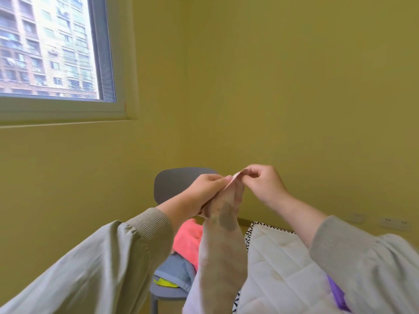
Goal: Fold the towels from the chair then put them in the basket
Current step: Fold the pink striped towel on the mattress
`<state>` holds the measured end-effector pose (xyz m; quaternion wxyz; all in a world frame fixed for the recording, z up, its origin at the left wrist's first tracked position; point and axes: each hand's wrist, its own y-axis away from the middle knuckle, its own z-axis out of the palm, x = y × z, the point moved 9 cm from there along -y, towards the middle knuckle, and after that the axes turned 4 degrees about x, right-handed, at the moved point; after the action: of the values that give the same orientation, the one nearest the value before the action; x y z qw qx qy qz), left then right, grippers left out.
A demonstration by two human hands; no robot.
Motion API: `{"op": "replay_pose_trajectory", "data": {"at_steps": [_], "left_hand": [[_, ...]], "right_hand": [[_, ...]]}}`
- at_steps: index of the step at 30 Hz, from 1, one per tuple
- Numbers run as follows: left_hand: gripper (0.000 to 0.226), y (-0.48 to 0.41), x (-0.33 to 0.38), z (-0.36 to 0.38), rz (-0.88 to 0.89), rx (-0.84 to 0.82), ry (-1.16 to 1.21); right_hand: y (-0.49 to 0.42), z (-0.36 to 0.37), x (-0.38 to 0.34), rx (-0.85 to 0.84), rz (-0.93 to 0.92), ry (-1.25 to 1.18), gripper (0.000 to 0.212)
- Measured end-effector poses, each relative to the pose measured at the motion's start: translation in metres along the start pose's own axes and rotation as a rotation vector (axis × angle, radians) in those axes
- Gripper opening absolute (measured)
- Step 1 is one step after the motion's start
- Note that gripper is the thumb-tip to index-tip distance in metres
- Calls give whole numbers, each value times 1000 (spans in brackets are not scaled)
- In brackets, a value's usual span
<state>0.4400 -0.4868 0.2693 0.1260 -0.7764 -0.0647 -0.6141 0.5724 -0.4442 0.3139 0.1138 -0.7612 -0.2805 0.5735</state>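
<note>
From the head camera we see the left hand (204, 186) and the right hand (265, 184) raised close together, each pinching the top edge of a pale towel (222, 250) that hangs straight down between the sleeves. Behind it, on the grey chair (176, 182), lie a coral towel (188, 236) and, nearer, a blue towel (176, 270). A white quilted cover (278, 268) lies to the right, and a window (52, 46) is at the far left.

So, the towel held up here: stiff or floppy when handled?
Probably floppy: the towel hangs limp from its top edge. Likely light for its size: the left hand and right hand hold it up by finger pinches.
</note>
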Motion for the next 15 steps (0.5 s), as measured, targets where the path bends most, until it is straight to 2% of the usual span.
{"op": "replay_pose_trajectory", "data": {"at_steps": [3, 5, 7, 10, 15], "left_hand": [[25, 1, 4, -2, 123, -82, -142], [23, 2, 0, -2, 127, -106, -214], [34, 1, -3, -2, 132, -94, -267], [54, 2, -6, 4, 121, -101, -272], [55, 1, -4, 19, 81, -79, -238]], "right_hand": [[-3, 5, 3, 26, 54, -46, 25], [-4, 6, 1, 62, 64, -51, 35], [-5, 2, -1, 117, 58, -5, 42], [-6, -6, -6, 216, 55, 61, 48], [-9, -13, -14, 297, 64, 143, 49]]}}
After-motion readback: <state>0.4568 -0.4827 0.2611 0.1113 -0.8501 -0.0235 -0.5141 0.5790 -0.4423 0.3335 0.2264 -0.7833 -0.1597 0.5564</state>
